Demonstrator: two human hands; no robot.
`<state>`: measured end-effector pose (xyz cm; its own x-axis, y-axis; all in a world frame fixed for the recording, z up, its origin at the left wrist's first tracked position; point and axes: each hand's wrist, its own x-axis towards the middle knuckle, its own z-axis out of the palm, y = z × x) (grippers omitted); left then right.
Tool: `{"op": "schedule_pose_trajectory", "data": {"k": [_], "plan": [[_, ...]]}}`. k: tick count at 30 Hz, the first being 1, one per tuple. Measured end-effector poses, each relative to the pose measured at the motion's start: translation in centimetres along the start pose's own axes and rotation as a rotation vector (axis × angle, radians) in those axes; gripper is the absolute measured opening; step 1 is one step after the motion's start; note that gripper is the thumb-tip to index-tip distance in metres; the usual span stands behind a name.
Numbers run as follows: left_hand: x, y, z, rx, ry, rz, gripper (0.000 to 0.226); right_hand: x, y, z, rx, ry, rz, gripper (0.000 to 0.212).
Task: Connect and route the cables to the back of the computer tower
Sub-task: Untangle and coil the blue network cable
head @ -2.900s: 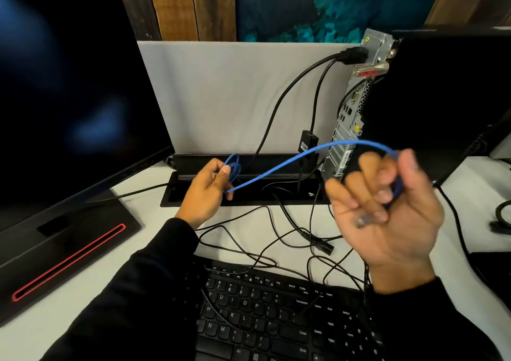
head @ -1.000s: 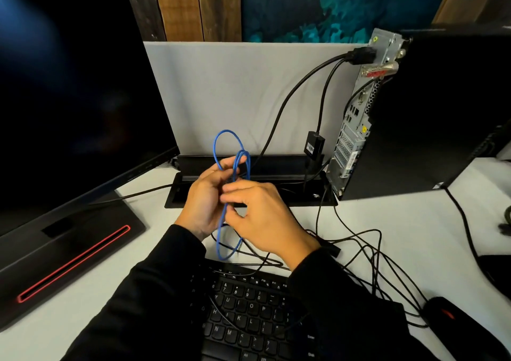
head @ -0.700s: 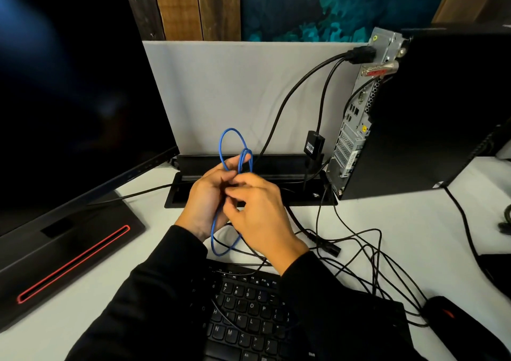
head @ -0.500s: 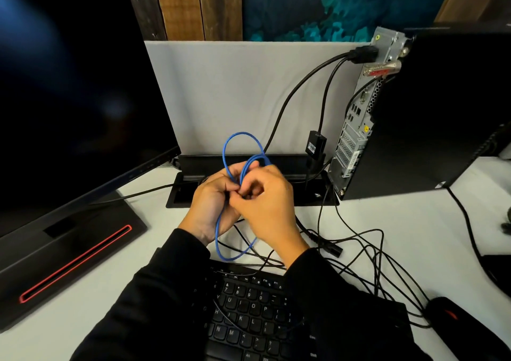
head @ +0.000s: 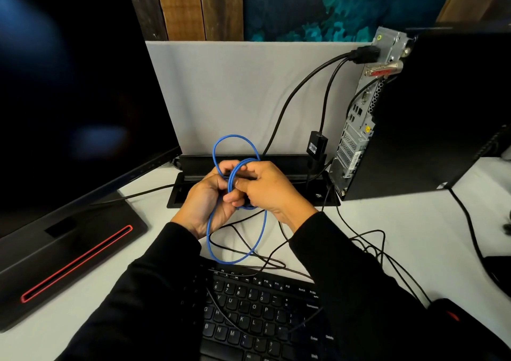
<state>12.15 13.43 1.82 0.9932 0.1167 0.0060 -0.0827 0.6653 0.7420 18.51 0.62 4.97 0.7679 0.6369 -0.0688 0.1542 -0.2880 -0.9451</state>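
Clearly the blue cable [head: 214, 240], mid-frame, is light and floppy; left hand [head: 206, 199] and right hand [head: 272, 190] both grip its coils; take it near its hidden plug.

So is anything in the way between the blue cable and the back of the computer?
Nothing solid. Both hands hold the coiled blue cable left of the computer tower. Only hanging black cables and a small black adapter cross that gap.
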Motion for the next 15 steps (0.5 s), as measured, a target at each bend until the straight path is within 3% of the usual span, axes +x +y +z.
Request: {"op": "schedule_pose_trajectory", "data": {"k": [4, 10, 15], "plan": [[-0.2, 0.1, 0.8, 0.025, -0.011, -0.024, 0.036, 0.2, -0.5, -0.2, -0.046, -0.002, 0.033, 0.015], [0.3, 0.5, 0.9, 0.031, -0.110, 0.010, 0.023, -0.6, -0.4, -0.9, -0.161, 0.134, -0.192, 0.011], [0.3, 0.6, -1.0, 0.172, -0.034, 0.062, 0.045, -1.7, 1.1, -3.1, -0.231, 0.300, -0.343, 0.005]]}}
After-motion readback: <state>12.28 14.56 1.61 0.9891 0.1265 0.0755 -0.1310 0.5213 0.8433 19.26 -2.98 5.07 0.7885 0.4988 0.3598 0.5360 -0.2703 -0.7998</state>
